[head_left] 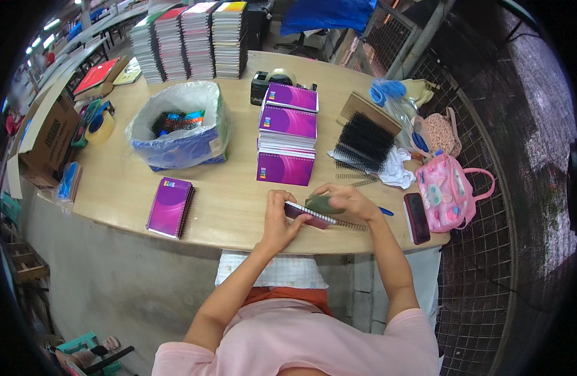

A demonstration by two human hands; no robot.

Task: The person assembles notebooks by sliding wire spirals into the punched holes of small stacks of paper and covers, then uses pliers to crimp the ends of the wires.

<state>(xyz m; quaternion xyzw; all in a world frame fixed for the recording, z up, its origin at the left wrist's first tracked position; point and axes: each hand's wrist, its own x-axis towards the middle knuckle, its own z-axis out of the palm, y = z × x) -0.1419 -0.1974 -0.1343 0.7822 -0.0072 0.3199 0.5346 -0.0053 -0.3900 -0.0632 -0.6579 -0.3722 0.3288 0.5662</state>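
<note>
Near the table's front edge, my left hand (279, 219) grips a small purple notebook (313, 220), its white-edged pages tilted up. A metal spiral coil (351, 225) runs along the notebook's edge and sticks out past its right end. My right hand (351, 202) is closed on a dark green, soft-looking piece (320, 203), held against or just over the coil edge; I cannot tell which. Just beyond my hands stand stacks of purple notebooks (285, 168). To the left lies a small pile of bound purple notebooks (169, 208).
Black coils (362, 143) lie at the right, near crumpled white paper (398, 169), a phone (416, 218) and a pink bag (448, 191). A plastic-lined bin (182, 147) stands left, a tape dispenser (273, 84) behind the stacks, tall notebook piles (197, 44) at the back, a cardboard box (47, 138) far left.
</note>
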